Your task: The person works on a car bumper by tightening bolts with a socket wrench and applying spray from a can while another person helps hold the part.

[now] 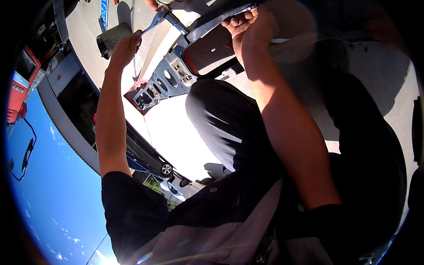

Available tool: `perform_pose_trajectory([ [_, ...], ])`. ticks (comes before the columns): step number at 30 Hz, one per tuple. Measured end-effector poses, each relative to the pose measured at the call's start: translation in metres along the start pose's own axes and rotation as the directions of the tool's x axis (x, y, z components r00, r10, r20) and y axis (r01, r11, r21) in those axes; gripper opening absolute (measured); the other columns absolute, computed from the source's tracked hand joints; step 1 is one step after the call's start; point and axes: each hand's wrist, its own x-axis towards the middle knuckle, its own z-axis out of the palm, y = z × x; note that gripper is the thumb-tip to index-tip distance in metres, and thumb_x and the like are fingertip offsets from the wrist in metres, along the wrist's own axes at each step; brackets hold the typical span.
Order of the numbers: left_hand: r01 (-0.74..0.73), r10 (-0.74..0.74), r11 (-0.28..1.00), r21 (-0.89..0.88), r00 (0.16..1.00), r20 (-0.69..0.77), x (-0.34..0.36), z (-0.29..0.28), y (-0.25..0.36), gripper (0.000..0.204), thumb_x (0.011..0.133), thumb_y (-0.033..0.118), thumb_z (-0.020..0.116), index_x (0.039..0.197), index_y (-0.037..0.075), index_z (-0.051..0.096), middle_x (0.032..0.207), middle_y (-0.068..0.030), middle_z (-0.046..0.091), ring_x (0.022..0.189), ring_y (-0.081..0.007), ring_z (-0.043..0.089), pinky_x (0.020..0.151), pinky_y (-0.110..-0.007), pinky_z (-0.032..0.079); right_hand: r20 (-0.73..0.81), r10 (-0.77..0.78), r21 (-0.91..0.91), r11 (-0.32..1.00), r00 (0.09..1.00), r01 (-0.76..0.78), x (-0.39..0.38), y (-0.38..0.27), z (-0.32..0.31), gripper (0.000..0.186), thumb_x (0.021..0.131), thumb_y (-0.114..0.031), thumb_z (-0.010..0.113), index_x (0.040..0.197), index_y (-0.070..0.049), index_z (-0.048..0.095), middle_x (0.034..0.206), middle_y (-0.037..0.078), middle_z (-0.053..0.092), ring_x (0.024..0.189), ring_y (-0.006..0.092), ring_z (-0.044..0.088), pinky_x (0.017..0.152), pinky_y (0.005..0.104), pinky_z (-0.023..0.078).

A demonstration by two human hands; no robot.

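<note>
At the upper left, my left hand is closed round the handle end of a socket wrench. Its shiny cylindrical socket slants down to a grey metal frame. To the right, my right hand has its fingers curled at the frame's upper edge, by a shiny, bluish metal piece. What those fingers grip is mostly hidden. Fingertips of another hand, apparently another person's, show at the top edge beside the wrench head.
A perforated metal bracket extends below the frame. Left of my left hand lies a grey metal tube, with a blue plate beyond. My bent knee is between my arms. A dark car and a red vehicle stand farther off.
</note>
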Motion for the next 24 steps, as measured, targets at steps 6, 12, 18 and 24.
perform_pose_trajectory([
  [6,0.051,-0.049,0.995,0.085,0.998,-0.027,0.000,-0.001,0.007,0.058,0.105,0.052,0.041,0.073,0.005,0.052,0.057,-0.0011,0.045,0.052,-0.0126,0.044,0.053,-0.034,0.036,-0.035,-0.035,-0.719,0.695,0.999,-0.001,-0.023,-0.017,0.037,0.046,0.092,-0.023,0.073,0.114,0.008,0.047,0.067,0.001,0.048,0.053,0.0088,0.047,0.053,0.0307,0.055],
  [12,0.085,-0.084,0.976,0.198,0.996,-0.010,0.002,-0.001,0.000,0.064,0.104,0.057,0.037,0.074,0.003,0.054,0.055,-0.0061,0.045,0.051,-0.0197,0.047,0.055,-0.039,0.039,0.116,-0.302,-0.904,0.362,0.946,0.226,-0.020,-0.010,0.031,0.061,0.092,-0.030,0.073,0.122,0.016,0.046,0.075,0.013,0.060,0.058,0.0193,0.061,0.045,0.0327,0.057],
  [18,0.066,-0.057,0.958,0.279,0.998,-0.042,-0.001,-0.001,-0.006,0.063,0.104,0.057,0.036,0.082,0.001,0.057,0.061,-0.0155,0.052,0.059,-0.0350,0.053,0.061,-0.047,0.041,0.168,0.040,-0.809,0.576,0.985,0.115,-0.007,-0.029,0.016,0.084,0.090,-0.041,0.073,0.144,0.010,0.033,0.110,0.029,0.063,0.075,0.0274,0.071,0.053,0.0318,0.059],
  [24,0.010,0.034,0.946,0.323,0.991,-0.131,-0.015,0.006,0.003,0.060,0.104,0.056,0.039,0.088,0.002,0.060,0.069,-0.0171,0.058,0.067,-0.0348,0.058,0.065,-0.044,0.045,0.157,0.018,-0.727,0.678,0.987,0.103,-0.045,-0.020,-0.001,0.039,0.104,-0.035,0.051,0.101,0.004,0.056,0.087,0.010,0.061,0.067,0.0146,0.064,0.046,0.0301,0.056],
])
